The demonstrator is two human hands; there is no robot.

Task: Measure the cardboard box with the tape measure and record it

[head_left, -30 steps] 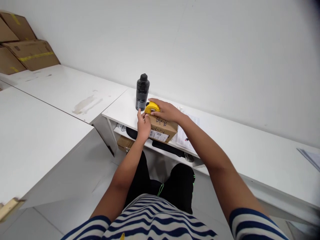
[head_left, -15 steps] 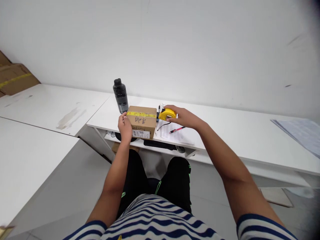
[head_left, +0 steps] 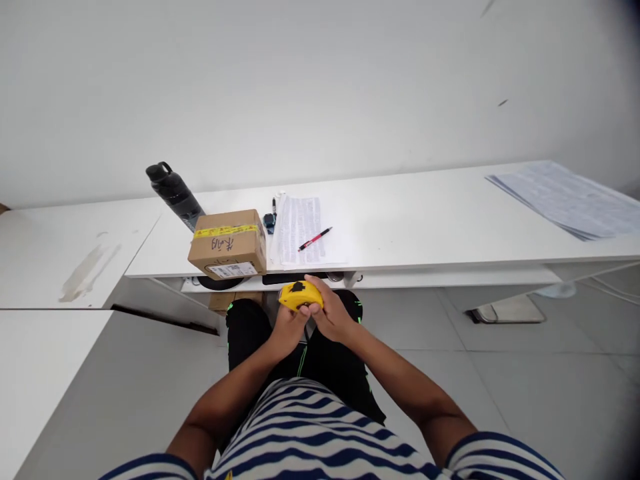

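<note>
A yellow tape measure (head_left: 295, 294) with a black clip is held between both hands above my lap, in front of the desk's edge. My left hand (head_left: 290, 328) closes on its lower left side. From the right, my right hand (head_left: 327, 312) grips the case, thumb near its lower edge. Whether any blade sticks out cannot be seen. Farther left, a brown cardboard box (head_left: 227, 243) with yellow tape, handwriting and a white label sits at the desk's front edge, apart from both hands.
Behind the box a dark bottle (head_left: 175, 193) stands on the white desk (head_left: 410, 230). Right of the box lie a watch (head_left: 269, 223), printed sheets (head_left: 300, 220) and a red-black pen (head_left: 315, 239). More papers (head_left: 575, 200) lie far right. A shelf (head_left: 440, 276) runs under the desktop.
My left hand has let go of the box. My right hand has brought the tape measure from the desk back toward my lap, where both hands now hold it. The view has shifted right.
</note>
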